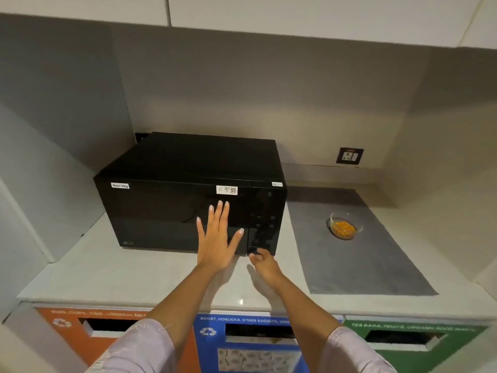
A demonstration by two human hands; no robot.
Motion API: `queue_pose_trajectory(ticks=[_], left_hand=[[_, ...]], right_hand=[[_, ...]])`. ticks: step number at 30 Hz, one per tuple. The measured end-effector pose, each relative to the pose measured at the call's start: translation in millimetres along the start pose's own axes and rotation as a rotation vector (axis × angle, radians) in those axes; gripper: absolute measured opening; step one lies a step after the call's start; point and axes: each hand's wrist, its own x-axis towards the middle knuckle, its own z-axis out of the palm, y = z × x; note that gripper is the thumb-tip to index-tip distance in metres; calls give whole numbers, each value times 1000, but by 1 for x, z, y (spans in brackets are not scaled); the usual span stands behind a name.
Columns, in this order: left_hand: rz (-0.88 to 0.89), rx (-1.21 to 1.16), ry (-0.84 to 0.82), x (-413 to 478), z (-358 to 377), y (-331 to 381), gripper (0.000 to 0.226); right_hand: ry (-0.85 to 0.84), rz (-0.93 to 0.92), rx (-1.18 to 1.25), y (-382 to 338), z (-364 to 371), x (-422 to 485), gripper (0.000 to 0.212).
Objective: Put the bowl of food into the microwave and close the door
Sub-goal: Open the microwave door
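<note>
A black microwave stands on the pale counter with its door shut. A clear glass bowl holding orange food sits to its right on a grey mat. My left hand is spread flat with fingers apart in front of the door's right part, holding nothing. My right hand reaches to the bottom of the control panel, its fingertips touching the lowest button area, fingers curled.
The counter ends in a front edge above three bin slots: orange, blue and green. A wall socket is behind the mat. Walls close in on both sides; cabinets hang overhead.
</note>
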Motion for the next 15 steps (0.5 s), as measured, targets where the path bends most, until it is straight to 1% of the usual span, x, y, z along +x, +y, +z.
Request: queue_pose_trajectory(ticks=[2, 4, 5, 7, 9, 15], left_hand=[[38, 35, 61, 16, -6, 3, 73], [62, 76, 115, 31, -11, 9, 72], [72, 89, 134, 40, -12, 11, 72], [73, 101, 155, 53, -17, 14, 71], [76, 103, 165, 61, -18, 16, 69], [67, 98, 188, 70, -20, 19, 59]], right_hand=[[-15, 141, 168, -7, -3, 16, 42], [-76, 234, 354, -8, -5, 29, 23], [-104, 260, 442, -5, -6, 35, 22], [-137, 313, 581, 0, -6, 43, 35], [-166, 341, 650, 7, -3, 55, 43], [-120, 349, 726, 20, 0, 66, 43]])
